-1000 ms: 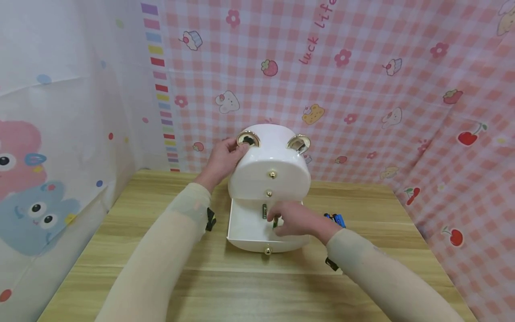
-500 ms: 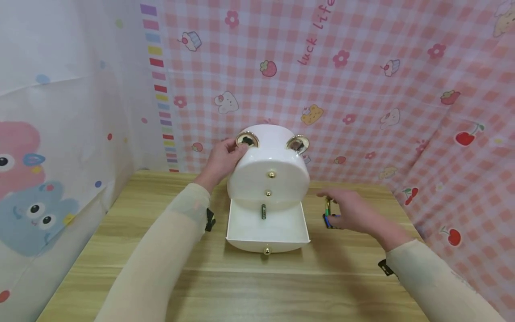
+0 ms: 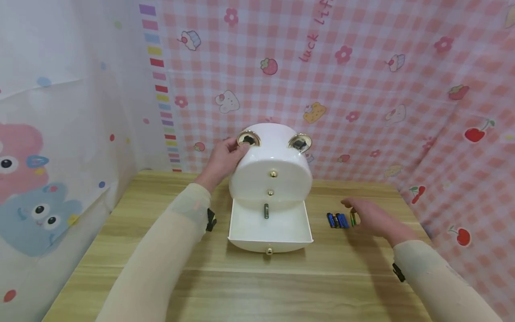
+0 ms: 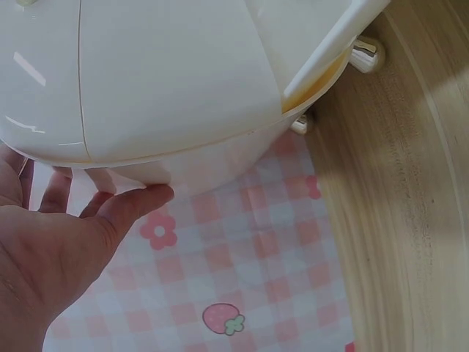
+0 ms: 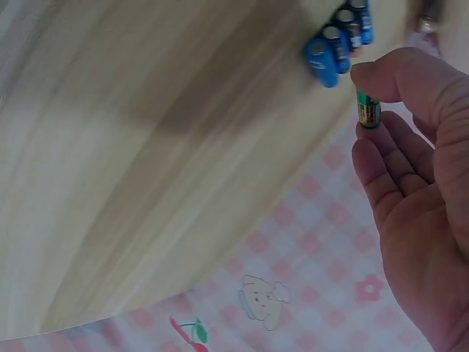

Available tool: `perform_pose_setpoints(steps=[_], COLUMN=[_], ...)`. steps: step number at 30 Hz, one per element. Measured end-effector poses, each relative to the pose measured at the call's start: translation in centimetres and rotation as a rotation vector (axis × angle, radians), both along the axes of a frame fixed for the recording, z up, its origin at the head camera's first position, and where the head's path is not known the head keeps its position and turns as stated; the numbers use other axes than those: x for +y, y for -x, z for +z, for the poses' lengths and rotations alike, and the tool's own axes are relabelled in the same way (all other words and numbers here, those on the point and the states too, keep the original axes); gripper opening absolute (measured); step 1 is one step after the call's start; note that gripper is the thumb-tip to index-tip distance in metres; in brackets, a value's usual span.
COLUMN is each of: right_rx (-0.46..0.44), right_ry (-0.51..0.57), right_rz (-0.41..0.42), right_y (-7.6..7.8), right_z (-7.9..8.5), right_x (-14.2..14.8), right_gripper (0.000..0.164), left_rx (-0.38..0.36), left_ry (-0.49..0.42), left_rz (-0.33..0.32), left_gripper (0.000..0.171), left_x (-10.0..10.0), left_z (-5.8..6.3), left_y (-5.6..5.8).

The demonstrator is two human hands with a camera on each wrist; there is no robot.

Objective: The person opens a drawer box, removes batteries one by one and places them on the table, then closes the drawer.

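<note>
A white tabletop cabinet with gold ear-like loops and gold knobs stands at the middle of the table, its bottom drawer pulled out. One dark green battery lies inside that drawer. My left hand rests against the cabinet's left side by the ear, and in the left wrist view its extended fingers touch the shell. To the right, my right hand pinches a green and gold battery between thumb and fingers. Just left of it, several blue and black batteries lie side by side.
The wooden table runs back to a pink checked cloth hanging behind the cabinet. A white cartoon cloth hangs along the left side. Both wrists wear black clips.
My right hand has left the drawer with one green battery and moved right, past the blue batteries on the table. One battery stays in the drawer. My left hand keeps its place.
</note>
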State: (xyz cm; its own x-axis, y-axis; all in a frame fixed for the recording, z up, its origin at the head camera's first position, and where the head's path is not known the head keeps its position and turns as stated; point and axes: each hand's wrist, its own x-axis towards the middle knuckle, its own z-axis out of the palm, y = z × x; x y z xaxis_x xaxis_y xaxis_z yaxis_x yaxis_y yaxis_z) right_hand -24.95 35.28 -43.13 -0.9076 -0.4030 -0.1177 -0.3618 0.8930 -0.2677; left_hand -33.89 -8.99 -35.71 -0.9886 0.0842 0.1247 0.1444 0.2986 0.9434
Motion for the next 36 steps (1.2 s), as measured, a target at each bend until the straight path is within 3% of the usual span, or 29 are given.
perform_pose_setpoints(steps=[6,14,24,36], right_rx=[-0.034,0.005,-0.039,0.001], right_ry=[0.004,-0.047,-0.036,-0.068], right_rz=[-0.003,0.011,0.005,0.026], right_y=[0.5,1.3,1.9,2.0], right_z=[-1.0,-3.0,-3.3,-3.7], right_x=[0.3,0.9,0.4,-0.2], right_gripper=[0.075,0.076,0.083,0.08], left_rx=[0.013,0.037,0.05,0.023], left_ry=[-0.016,-0.014,0.006,-0.012], left_rz=[0.003,-0.014,-0.011,-0.006], left_gripper=[0.036,0.035,0.035,0.036], left_x=[0.0,0.2,0.1,0.1], left_z=[0.1,0.1,-0.1,-0.1], left_y=[0.1,0.0,0.0,-0.1])
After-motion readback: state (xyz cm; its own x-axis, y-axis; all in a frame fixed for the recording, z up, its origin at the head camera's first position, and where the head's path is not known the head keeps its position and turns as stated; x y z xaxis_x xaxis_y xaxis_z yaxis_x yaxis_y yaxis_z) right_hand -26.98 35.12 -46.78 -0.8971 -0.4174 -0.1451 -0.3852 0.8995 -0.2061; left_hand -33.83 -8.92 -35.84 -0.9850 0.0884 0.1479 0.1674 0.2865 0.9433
